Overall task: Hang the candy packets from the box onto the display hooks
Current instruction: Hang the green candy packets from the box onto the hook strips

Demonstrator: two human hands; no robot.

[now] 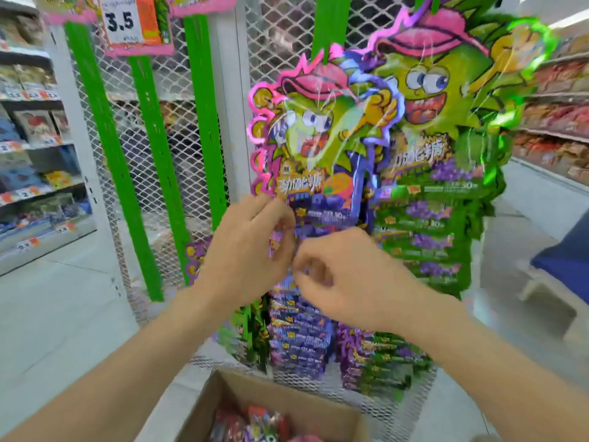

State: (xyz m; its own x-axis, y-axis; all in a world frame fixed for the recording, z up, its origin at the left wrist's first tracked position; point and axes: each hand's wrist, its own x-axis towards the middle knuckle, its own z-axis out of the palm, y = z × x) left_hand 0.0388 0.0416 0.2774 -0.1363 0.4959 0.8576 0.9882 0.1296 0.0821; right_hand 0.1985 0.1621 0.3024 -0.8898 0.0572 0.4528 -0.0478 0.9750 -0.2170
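**Both hands working a purple candy strip at the mesh rack**

The left hand [251,247] and right hand [338,275] meet in front of the purple candy strip [318,199] hanging on the wire mesh panel [197,129], beside a green strip [427,224]. Both grips look pinched closed on the purple packets, though motion blur hides exactly what each finger holds. The cardboard box [223,397] sits below with more packets [258,422] inside. These packets look light, thin and crinkly, with slick film likely to slide between fingers. Best hold is probably the flat top header near the hanging hole, keeping the linked packets from swinging or tearing.
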